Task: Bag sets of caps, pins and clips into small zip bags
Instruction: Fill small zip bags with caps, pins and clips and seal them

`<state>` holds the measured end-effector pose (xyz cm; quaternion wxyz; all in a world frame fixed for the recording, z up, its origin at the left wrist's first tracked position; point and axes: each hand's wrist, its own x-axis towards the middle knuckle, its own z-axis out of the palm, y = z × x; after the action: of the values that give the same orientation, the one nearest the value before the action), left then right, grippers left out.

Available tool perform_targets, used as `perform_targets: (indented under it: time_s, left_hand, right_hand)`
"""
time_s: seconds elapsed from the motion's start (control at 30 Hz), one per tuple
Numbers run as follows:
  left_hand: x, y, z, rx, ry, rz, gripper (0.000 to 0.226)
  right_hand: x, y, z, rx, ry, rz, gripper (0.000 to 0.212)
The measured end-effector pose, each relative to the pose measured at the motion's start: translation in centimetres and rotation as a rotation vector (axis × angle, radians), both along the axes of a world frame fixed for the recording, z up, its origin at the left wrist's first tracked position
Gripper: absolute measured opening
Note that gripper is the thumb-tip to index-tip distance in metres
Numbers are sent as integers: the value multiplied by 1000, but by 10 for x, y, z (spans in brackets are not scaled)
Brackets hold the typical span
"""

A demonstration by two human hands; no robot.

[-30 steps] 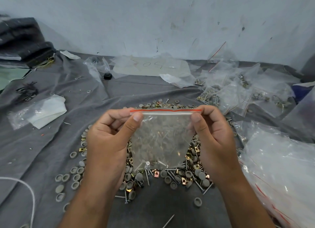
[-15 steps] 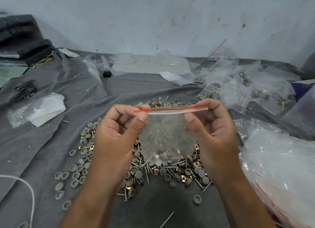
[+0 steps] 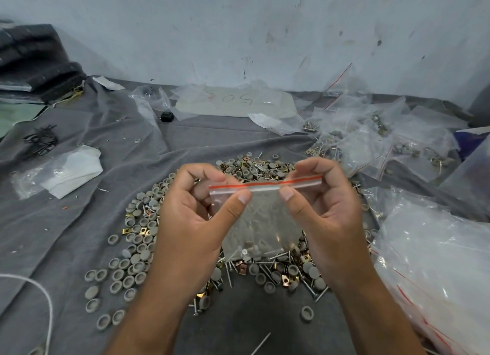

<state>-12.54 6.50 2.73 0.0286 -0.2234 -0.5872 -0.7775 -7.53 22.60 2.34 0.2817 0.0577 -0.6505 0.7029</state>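
While the small zip bag [image 3: 261, 216] is held up above the heap of loose parts [image 3: 148, 238] on the grey cloth [image 3: 79, 222], its red-lined strip is pinched between thumb and curled fingers of the left hand [image 3: 196, 216] and of the right hand [image 3: 326, 211], thumbs close together near the strip's middle. If the seal is pressed unevenly, a gap could be left and the contents spilled back into the heap. Thin, crinkly clear film is seen, with slim metal pins and round grey caps gathered at the bottom.
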Motion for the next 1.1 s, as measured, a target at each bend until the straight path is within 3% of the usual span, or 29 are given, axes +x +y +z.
perform_targets:
  time_s: [0.1,0.33,0.53,0.7,0.93,1.1]
  left_hand:
    - [1,0,2,-13,15,-8,25]
    - [3,1,1,-21,-8,-62,41]
    - [2,-2,2,-47,8,-25,34]
    - [1,-3,0,-25,-34,-2,34]
    - [-9,-14,-2,-152,-29,-139,38]
    - [-10,-16,-2,-173,-18,-279,36]
  right_hand:
    - [1,0,1,3,-47,7,38]
    - [1,-6,1,-12,-52,-3,36]
    - [2,-4,1,15,-84,82,46]
    - [0,0,2,37,-85,33,48]
    - [7,24,7,95,-210,177,29]
    - [10,34,7,14,-228,258,40]
